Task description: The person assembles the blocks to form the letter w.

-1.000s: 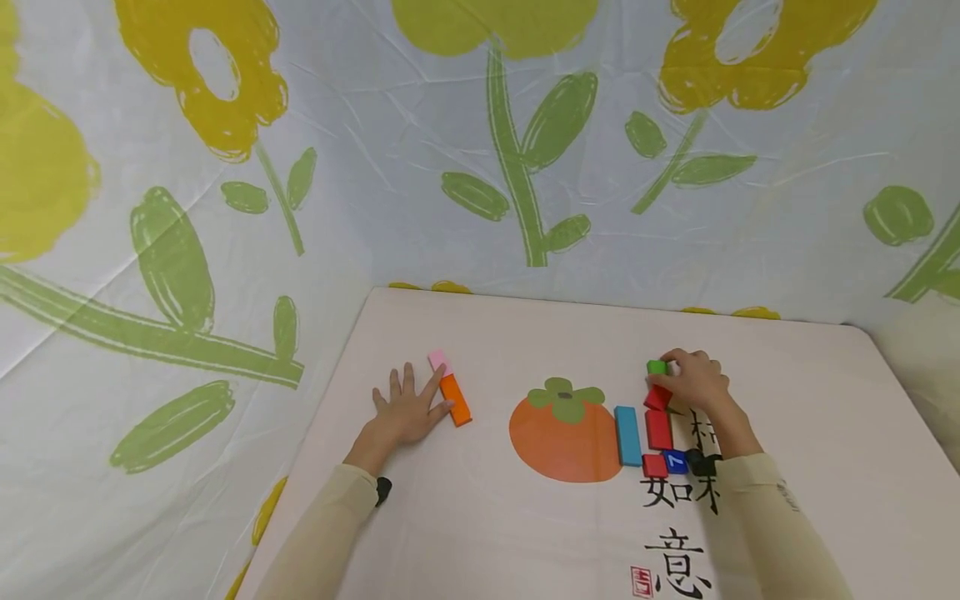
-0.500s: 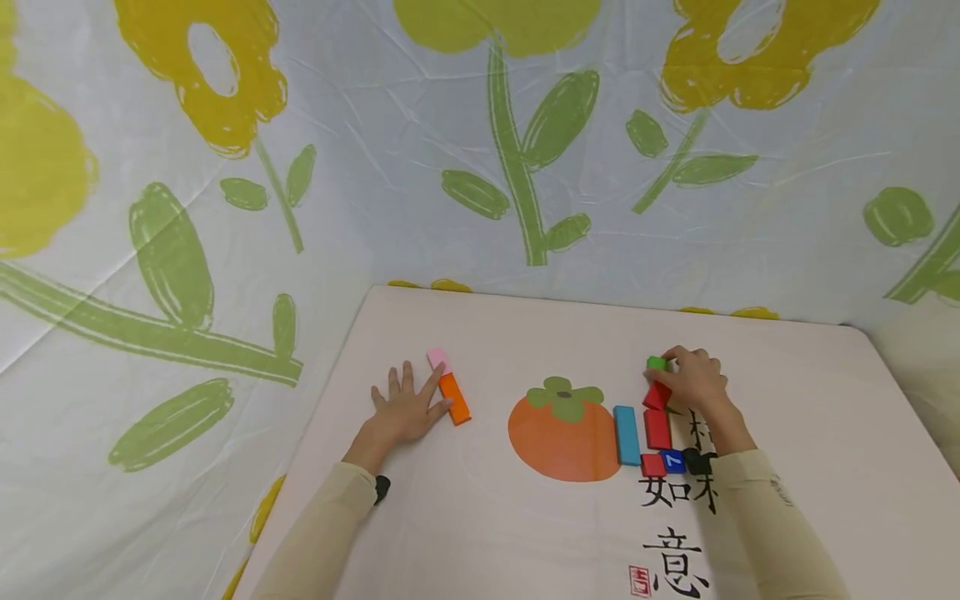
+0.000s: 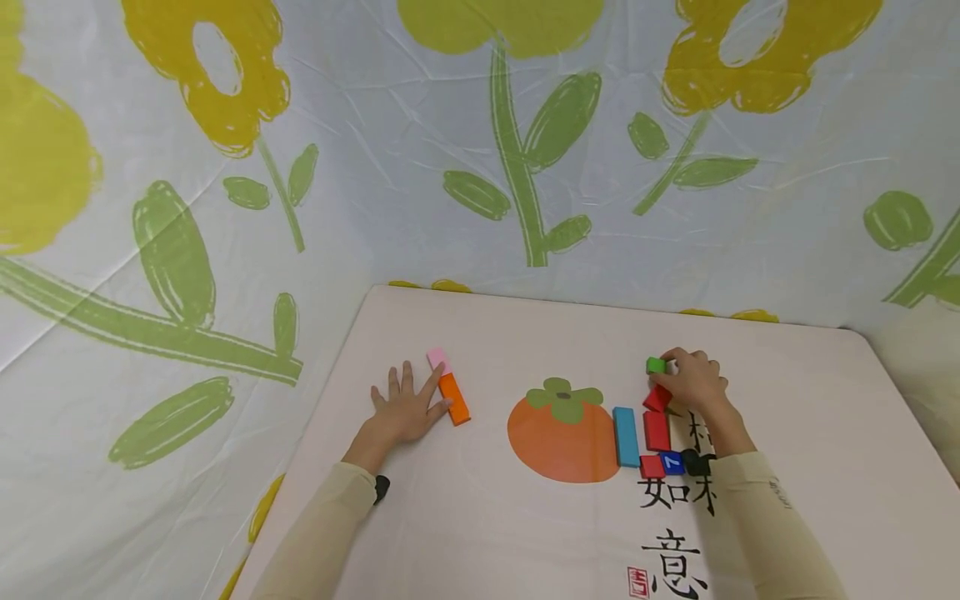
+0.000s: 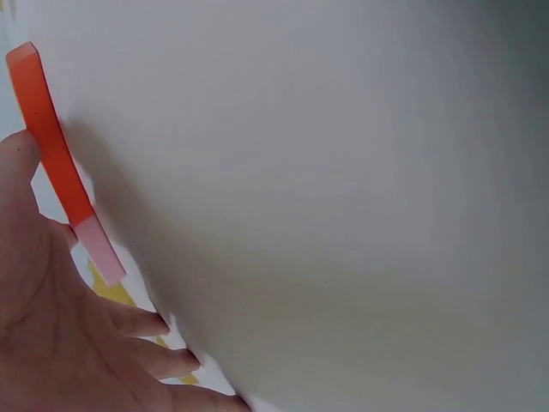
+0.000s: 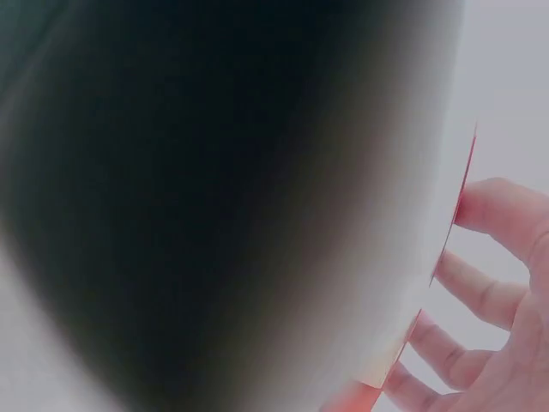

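My left hand (image 3: 405, 414) lies spread on the table at the left, its fingers straight. Its index finger touches near the join of a pink block (image 3: 437, 357) and an orange block (image 3: 454, 400), laid end to end; the thumb (image 4: 19, 159) rests against the orange block's side. On the right, my right hand (image 3: 694, 383) pinches a small green block (image 3: 656, 365) between thumb and index finger. Just below the thumb lies a tilted red block (image 3: 657, 399). Something whitish shows between the fingers, its kind unclear. The right wrist view is mostly dark and blurred.
Nearer me stand a longer red block (image 3: 657, 431), a small red block (image 3: 652, 467), a blue block marked 7 (image 3: 672, 462) and a teal block (image 3: 626, 437). The pale tabletop (image 3: 480, 525) bears a printed persimmon (image 3: 562, 437) and black characters. Flowered cloth (image 3: 420, 167) hangs behind.
The right hand's fingertips have shifted slightly at the green block, which now shows more of its face. The left hand and the other blocks stay where they were.
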### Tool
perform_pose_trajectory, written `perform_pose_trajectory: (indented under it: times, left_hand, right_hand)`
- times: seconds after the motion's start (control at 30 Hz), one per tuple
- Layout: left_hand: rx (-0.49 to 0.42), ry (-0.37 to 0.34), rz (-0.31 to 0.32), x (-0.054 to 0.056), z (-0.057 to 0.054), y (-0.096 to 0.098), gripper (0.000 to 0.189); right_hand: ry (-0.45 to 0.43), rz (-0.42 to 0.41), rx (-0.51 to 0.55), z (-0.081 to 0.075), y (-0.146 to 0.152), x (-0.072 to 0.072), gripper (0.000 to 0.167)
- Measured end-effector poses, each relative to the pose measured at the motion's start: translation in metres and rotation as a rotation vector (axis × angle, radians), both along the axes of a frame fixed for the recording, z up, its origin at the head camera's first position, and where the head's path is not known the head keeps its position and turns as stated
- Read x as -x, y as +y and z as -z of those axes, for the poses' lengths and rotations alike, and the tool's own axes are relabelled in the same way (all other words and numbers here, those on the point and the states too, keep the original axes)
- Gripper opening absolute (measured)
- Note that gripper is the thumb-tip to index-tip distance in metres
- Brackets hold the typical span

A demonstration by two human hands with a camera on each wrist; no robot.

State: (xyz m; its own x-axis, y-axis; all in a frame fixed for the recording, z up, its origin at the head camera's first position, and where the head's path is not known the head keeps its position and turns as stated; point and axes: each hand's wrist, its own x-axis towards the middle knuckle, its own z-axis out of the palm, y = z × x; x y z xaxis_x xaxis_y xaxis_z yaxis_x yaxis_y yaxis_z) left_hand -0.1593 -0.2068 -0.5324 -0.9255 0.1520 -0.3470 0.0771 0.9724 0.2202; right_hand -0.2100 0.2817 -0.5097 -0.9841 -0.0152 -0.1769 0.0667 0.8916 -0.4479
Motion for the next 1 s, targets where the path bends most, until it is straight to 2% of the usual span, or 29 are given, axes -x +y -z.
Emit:
perform_pose_trajectory:
  times: [0.13,0.33,0.57,0.77,1.0]
  left_hand:
    - [0.002,0.003,-0.004,0.000,0.004,-0.001,0.076]
    - [0.003,0.004,-0.001,-0.001,0.002,0.000,0.075]
    - [0.002,-0.012,-0.009,-0.001,-0.003,0.001,0.074]
    - [0.005,-0.006,-0.012,0.000,-0.001,0.001,0.075]
    - [0.007,-0.015,-0.012,-0.001,-0.006,0.003,0.074]
  right_hand:
    - [0.013,-0.003,0.011,0.000,-0.001,0.000,0.053]
    - [0.043,-0.008,0.013,-0.002,-0.009,0.000,0.048]
    - [0.106,-0.066,0.015,-0.021,-0.028,-0.001,0.044]
    - [0.168,-0.113,0.047,-0.034,-0.051,-0.010,0.043]
    - [0.215,-0.183,0.100,-0.035,-0.083,-0.024,0.039]
